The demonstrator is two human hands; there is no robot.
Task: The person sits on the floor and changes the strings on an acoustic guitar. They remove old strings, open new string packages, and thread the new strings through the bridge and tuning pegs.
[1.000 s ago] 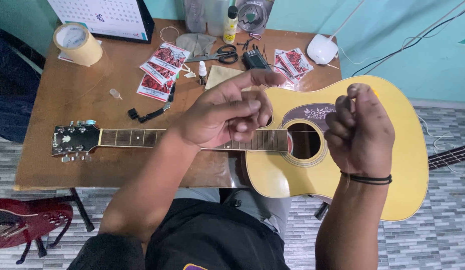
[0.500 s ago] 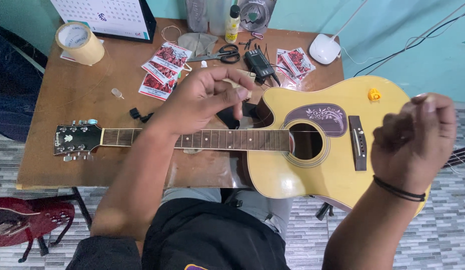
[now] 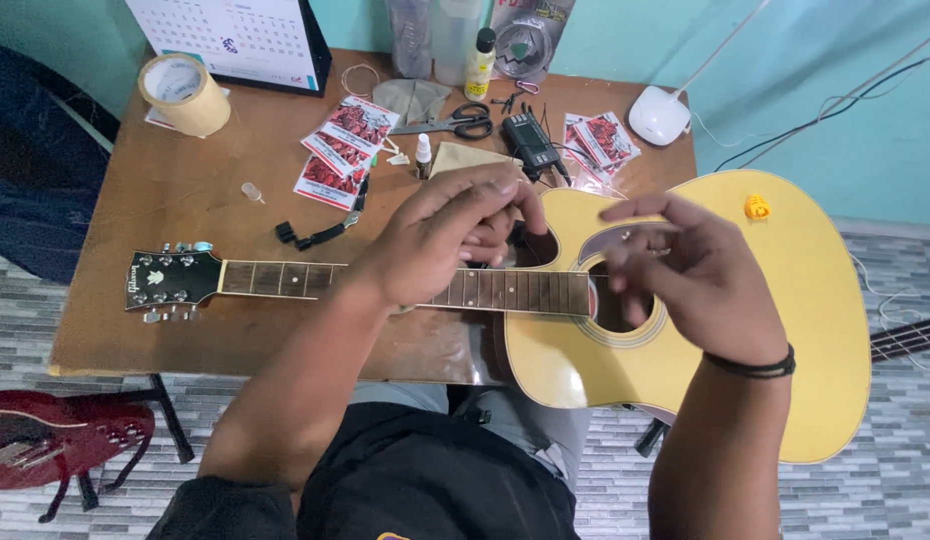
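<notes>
— Where's our guitar [image 3: 685, 330]?
— Flat across the worktop [image 3: 165, 330] and our lap, so both hands reach the strings.
— And our hands?
— Left hand [image 3: 440, 240] curled, fingertips pinched over the neck; right hand [image 3: 685, 280] half-open above the soundhole. Whether either holds a string, we can't tell.

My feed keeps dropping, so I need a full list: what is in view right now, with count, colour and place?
guitar: 1, yellow, across the table
table: 1, brown wood
tape roll: 1, tan, far left corner
calendar: 1, white, back edge
string packets: several, red and white, centre and right
scissors: 1, black handles, back centre
tuner: 1, black, beside scissors
pick: 1, orange, on guitar body
red guitar: 1, floor left
left hand: over neck
right hand: over soundhole
</notes>
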